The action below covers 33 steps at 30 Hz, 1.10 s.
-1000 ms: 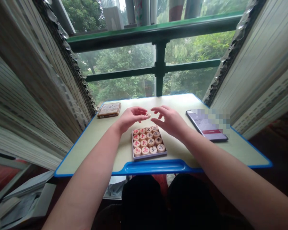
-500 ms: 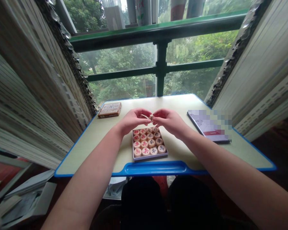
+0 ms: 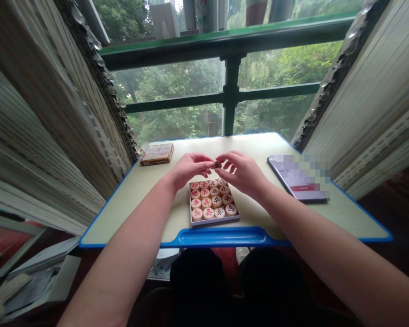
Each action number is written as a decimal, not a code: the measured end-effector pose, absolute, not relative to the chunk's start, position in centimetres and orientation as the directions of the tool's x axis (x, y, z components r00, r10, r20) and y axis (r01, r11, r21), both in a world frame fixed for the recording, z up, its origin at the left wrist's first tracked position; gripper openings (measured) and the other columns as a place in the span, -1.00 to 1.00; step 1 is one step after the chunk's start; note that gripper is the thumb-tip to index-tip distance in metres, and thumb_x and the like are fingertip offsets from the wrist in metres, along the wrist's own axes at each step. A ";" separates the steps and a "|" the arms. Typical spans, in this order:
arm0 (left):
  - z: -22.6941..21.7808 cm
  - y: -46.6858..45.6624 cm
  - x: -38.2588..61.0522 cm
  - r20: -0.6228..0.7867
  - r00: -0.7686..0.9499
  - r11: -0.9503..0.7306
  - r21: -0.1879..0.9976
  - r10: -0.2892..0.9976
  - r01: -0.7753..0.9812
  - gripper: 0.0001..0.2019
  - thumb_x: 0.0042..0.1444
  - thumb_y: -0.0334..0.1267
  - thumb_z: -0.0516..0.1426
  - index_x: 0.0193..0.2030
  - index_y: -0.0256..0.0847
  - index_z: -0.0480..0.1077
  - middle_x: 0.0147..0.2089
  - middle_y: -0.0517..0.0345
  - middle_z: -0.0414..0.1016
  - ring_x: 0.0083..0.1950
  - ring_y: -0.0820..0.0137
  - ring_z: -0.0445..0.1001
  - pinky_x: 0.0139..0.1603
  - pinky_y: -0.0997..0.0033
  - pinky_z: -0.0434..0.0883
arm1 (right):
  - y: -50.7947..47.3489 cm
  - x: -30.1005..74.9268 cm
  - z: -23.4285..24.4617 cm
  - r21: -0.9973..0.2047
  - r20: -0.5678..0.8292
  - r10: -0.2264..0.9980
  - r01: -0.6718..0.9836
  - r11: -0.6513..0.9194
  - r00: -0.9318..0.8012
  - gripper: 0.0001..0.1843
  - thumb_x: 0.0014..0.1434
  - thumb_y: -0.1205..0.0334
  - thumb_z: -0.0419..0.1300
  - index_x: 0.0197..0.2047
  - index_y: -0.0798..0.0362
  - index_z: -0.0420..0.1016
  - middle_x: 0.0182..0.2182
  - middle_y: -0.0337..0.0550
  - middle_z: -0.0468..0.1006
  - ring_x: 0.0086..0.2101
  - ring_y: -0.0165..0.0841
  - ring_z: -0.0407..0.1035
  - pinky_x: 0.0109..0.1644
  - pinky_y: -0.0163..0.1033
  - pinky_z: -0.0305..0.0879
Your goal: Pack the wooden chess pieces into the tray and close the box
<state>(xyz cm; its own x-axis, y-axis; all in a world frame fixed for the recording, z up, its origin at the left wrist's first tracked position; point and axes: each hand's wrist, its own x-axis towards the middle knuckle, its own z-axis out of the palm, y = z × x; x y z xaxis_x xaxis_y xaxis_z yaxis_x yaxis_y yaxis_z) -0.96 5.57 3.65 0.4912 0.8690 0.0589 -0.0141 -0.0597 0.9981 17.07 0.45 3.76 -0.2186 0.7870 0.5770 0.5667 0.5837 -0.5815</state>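
A round wooden Chinese chess piece (image 3: 217,165) with a dark character is held up between my two hands, above the far side of an open box (image 3: 215,223). My left hand (image 3: 191,169) is closed, its fingertips on the piece's left side. From the right, my right hand (image 3: 240,170) pinches the piece with its fingers curved round it. Rows of pale Chinese chess pieces fill the shallow box below, with red characters such as the red piece (image 3: 208,213) on the left and black ones such as the black piece (image 3: 231,209) on the right.
The light table (image 3: 129,218) has a blue rim and a blue front tray (image 3: 221,237). A brown flat box (image 3: 157,154) lies at the back left. On the right rests a tablet-like device (image 3: 298,179), partly pixelated. Curtains (image 3: 354,100) and a green-framed window (image 3: 229,91) stand behind.
The held piece has risen slightly and turned between my fingertips. My right hand's fingers have spread a little; the box of pieces stays in place.
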 end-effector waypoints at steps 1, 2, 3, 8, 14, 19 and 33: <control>3.7 5.5 -1.0 0.056 0.491 -0.057 0.998 0.869 -0.014 -0.73 -0.18 -0.23 0.33 -0.34 -0.34 0.49 -0.42 0.11 0.51 -0.48 0.53 0.41 -0.38 0.45 0.39 | 0.4 17.1 3.7 -0.527 0.604 0.759 0.593 0.609 -0.244 -0.82 0.06 0.23 0.23 -0.23 0.09 0.49 -0.28 -0.10 0.50 -0.39 -0.40 0.41 -0.32 -0.28 0.37; 3.7 5.5 -1.0 0.055 0.490 -0.054 0.998 0.870 -0.015 -0.74 -0.17 -0.23 0.32 -0.34 -0.34 0.49 -0.41 0.10 0.52 -0.47 0.53 0.42 -0.38 0.45 0.39 | 0.4 17.1 3.7 -0.488 0.617 0.741 0.610 0.624 -0.264 -0.82 0.06 0.24 0.22 -0.23 0.09 0.49 -0.29 -0.10 0.50 -0.40 -0.41 0.40 -0.33 -0.29 0.36; 3.8 5.4 -1.0 0.054 0.489 -0.053 0.998 0.871 -0.015 -0.75 -0.16 -0.23 0.32 -0.34 -0.34 0.48 -0.40 0.10 0.52 -0.47 0.53 0.41 -0.39 0.46 0.39 | 0.3 17.1 3.8 -0.462 0.622 0.732 0.624 0.631 -0.279 -0.82 0.06 0.24 0.22 -0.23 0.09 0.49 -0.29 -0.11 0.50 -0.41 -0.41 0.40 -0.33 -0.29 0.35; 3.9 5.3 -0.8 0.053 0.498 -0.065 0.998 0.866 0.007 -0.75 -0.16 -0.24 0.31 -0.35 -0.35 0.48 -0.45 0.12 0.50 -0.50 0.54 0.39 -0.42 0.47 0.36 | 0.1 17.2 4.1 -0.398 0.608 0.732 0.680 0.616 -0.308 -0.81 0.06 0.24 0.22 -0.23 0.09 0.51 -0.31 -0.11 0.50 -0.42 -0.41 0.38 -0.33 -0.30 0.31; 4.0 5.3 -0.7 0.080 0.452 -0.092 0.996 0.888 0.003 -0.78 -0.13 -0.20 0.27 -0.41 -0.34 0.45 -0.45 0.10 0.50 -0.49 0.51 0.41 -0.45 0.47 0.32 | -0.5 17.5 5.2 -0.441 0.578 0.769 0.688 0.576 -0.274 -0.83 0.04 0.22 0.22 -0.28 0.09 0.52 -0.34 -0.11 0.51 -0.47 -0.44 0.33 -0.33 -0.30 0.28; 3.1 6.0 -0.6 0.181 0.299 -0.229 0.965 0.937 0.131 -0.82 -0.09 -0.21 0.21 -0.46 -0.32 0.41 -0.52 0.15 0.46 -0.56 0.56 0.33 -0.54 0.52 0.22 | -2.2 17.6 6.9 -0.536 0.336 0.761 0.552 0.639 -0.555 -0.85 0.01 0.24 0.24 -0.31 0.10 0.51 -0.39 -0.16 0.52 -0.44 -0.44 0.33 -0.34 -0.34 0.25; 2.0 7.0 -0.7 0.206 0.242 -0.276 0.910 0.948 0.309 -0.80 -0.11 -0.18 0.19 -0.50 -0.31 0.39 -0.53 0.16 0.43 -0.57 0.55 0.29 -0.53 0.52 0.24 | -3.7 16.7 7.4 -0.422 0.012 0.663 0.597 0.682 -0.749 -0.89 -0.08 0.35 0.24 -0.38 0.11 0.48 -0.39 -0.17 0.43 -0.42 -0.43 0.25 -0.37 -0.34 0.15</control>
<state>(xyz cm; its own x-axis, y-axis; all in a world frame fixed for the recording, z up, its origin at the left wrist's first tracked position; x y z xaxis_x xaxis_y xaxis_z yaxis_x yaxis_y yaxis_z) -0.70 6.97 2.02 0.2422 0.9482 0.2056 0.3088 -0.2762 0.9101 16.70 -3.74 7.42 -0.7486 0.6629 0.0125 0.5970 0.6821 -0.4223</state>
